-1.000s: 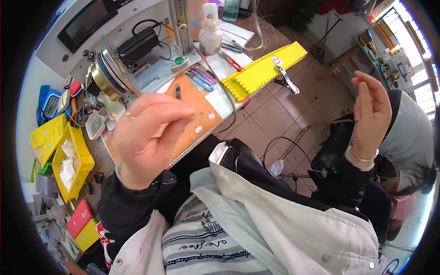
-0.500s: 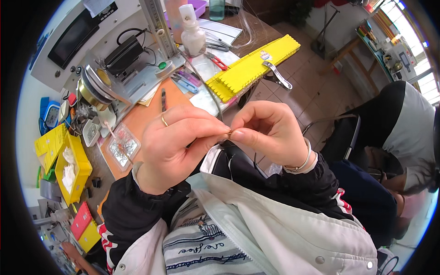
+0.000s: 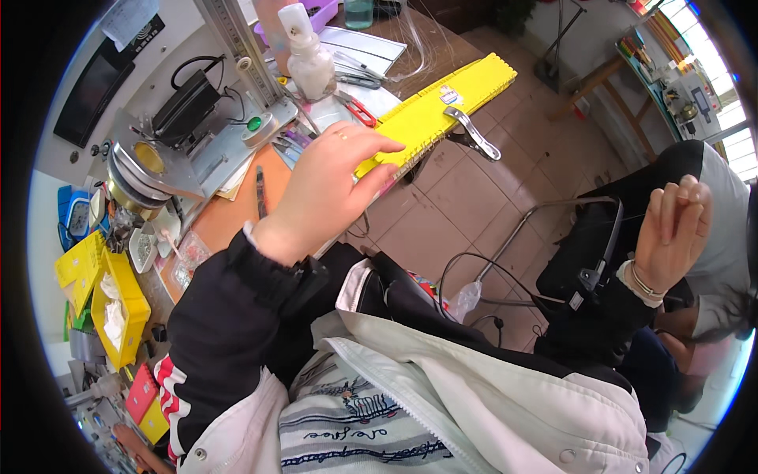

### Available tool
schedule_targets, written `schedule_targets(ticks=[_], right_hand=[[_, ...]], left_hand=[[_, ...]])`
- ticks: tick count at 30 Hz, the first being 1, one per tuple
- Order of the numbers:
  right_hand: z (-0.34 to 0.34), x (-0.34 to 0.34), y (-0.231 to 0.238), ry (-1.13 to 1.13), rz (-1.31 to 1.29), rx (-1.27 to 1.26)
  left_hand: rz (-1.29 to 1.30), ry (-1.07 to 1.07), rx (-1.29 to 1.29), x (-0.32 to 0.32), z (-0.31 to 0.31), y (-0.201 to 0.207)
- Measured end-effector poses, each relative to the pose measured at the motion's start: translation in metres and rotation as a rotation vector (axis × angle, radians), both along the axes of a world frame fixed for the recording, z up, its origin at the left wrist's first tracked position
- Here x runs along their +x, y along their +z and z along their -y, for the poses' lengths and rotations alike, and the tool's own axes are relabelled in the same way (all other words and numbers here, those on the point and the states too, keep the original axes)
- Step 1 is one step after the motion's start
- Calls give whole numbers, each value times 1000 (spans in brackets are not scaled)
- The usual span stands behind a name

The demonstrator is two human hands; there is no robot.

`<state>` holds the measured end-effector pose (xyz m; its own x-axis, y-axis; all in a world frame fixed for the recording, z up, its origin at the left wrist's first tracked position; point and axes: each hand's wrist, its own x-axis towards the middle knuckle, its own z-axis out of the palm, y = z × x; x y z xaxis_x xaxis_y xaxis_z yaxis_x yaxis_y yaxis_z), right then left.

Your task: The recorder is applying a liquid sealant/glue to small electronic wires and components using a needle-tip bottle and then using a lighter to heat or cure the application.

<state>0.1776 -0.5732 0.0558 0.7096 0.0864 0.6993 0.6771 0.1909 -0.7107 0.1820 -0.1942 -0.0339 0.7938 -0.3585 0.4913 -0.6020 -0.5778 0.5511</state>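
Note:
My left hand (image 3: 328, 189) reaches over the near end of a yellow board (image 3: 446, 103) with notched edges. Its thumb and forefinger are apart beside the board's edge, and I see nothing between them. Off to the far right, my right hand (image 3: 671, 233) is raised with fingertips pressed together in a pinch. Whatever it holds is too fine to make out. A silver metal clamp (image 3: 472, 134) grips the board at the table's edge. Red-handled snips (image 3: 357, 109) lie just left of the board.
A white-capped bottle (image 3: 311, 71) stands behind the snips. Left are a machine with a metal wheel (image 3: 134, 174), a clear tray of small parts (image 3: 189, 257) and a yellow bin (image 3: 136, 304). A metal-framed chair (image 3: 505, 241) and a seated person (image 3: 714, 197) are at right.
My hands were together, pinching something tiny in front of me. They have parted: the left moved up to the yellow board, the right swung far out to the right.

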Motion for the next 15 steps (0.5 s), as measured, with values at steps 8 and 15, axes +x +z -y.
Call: schedule_targets(ticks=[8, 15], right_hand=[[-101, 70, -126, -274, -469, -341], [-142, 100, -178, -277, -509, -352]], left_hand=[[-8, 17, 227, 47, 28, -50], [-32, 123, 390, 46, 41, -43]])
